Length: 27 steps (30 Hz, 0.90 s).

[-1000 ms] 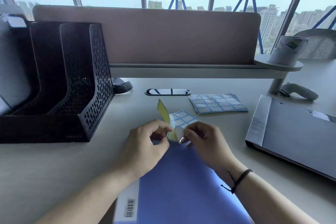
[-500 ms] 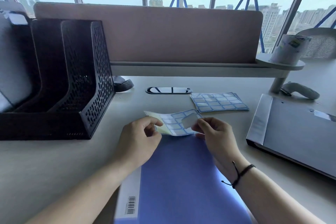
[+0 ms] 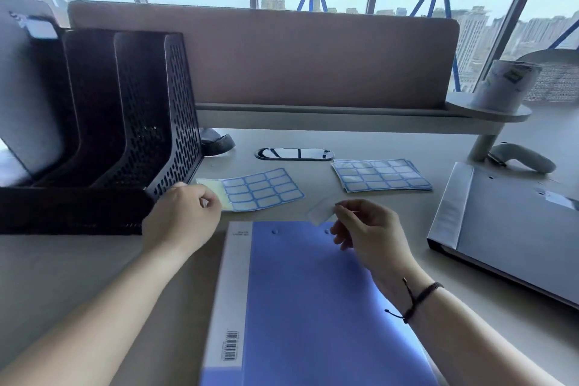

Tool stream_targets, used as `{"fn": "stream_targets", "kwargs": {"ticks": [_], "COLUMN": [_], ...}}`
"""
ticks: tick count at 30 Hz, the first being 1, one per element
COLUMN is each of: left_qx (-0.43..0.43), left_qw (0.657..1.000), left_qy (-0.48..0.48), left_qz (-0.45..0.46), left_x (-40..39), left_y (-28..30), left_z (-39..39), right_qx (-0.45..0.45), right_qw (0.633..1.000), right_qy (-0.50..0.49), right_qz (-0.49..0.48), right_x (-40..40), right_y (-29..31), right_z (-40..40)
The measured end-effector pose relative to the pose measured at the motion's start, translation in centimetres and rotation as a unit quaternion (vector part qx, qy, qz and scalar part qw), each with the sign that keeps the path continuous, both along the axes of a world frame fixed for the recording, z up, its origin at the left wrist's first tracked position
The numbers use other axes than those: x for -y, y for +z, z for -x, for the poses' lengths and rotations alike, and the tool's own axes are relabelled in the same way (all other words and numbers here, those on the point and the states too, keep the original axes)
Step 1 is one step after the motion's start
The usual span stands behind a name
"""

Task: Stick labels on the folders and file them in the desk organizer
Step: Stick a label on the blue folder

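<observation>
**Two Bare Arms and One Dark Bracelet**

Two arms come in from the bottom of the view. Both arms are bare all the way down. No sleeves show on them.

The left hand [image 3: 181, 216] has nothing on it. No ring or watch can be seen there.

The right hand [image 3: 369, 235] has no ring that can be seen. On the right wrist sits a thin dark bracelet [image 3: 421, 296]. It looks like a woven cord. It goes around the wrist one time. A short loose end of the cord hangs off it, with a little knot at the tip.
</observation>
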<state>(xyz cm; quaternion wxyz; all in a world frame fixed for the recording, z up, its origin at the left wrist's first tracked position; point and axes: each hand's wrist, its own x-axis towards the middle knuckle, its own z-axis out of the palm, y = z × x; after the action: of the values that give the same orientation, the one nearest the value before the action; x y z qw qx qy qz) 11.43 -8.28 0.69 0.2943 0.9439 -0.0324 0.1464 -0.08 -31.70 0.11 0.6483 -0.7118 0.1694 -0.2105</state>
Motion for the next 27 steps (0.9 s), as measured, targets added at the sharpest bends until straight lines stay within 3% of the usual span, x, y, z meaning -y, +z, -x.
{"fn": "stream_targets", "kwargs": {"ticks": [4, 7, 10, 15, 19, 22, 27], "left_qx": [0.042, 0.022, -0.085, -0.301, -0.442, -0.492, -0.495], "left_qw": [0.996, 0.989, 0.967, 0.874, 0.794, 0.756, 0.721], "left_qy": [-0.053, -0.146, -0.221, -0.262, -0.28, -0.303, -0.285], "left_qz": [-0.057, 0.018, 0.1, 0.277, 0.311, 0.308, 0.393], "left_x": [1.1, 2.8, 5.4, 8.3, 9.9, 11.0, 12.3], "left_y": [0.5, 1.9, 2.9, 4.1, 4.3, 4.0, 3.5], "left_z": [1.0, 2.6, 4.2, 4.8, 4.9, 4.9, 4.3], "right_qx": [0.006, 0.013, 0.008, -0.007, -0.003, 0.001, 0.011], "right_qw": [1.0, 0.999, 0.998, 0.988, 0.984, 0.985, 0.99], "right_qy": [0.004, 0.013, 0.049, 0.144, 0.175, 0.168, 0.14], "right_qz": [0.014, 0.027, 0.042, 0.048, -0.014, -0.041, -0.031], "right_x": [0.3, 0.4, 0.8, 2.6, 4.9, 6.0, 7.0], "right_y": [0.3, 0.8, 1.6, 3.0, 3.5, 3.2, 2.1], "right_z": [0.1, 0.0, 0.0, 0.6, 1.6, 1.7, 1.1]}}
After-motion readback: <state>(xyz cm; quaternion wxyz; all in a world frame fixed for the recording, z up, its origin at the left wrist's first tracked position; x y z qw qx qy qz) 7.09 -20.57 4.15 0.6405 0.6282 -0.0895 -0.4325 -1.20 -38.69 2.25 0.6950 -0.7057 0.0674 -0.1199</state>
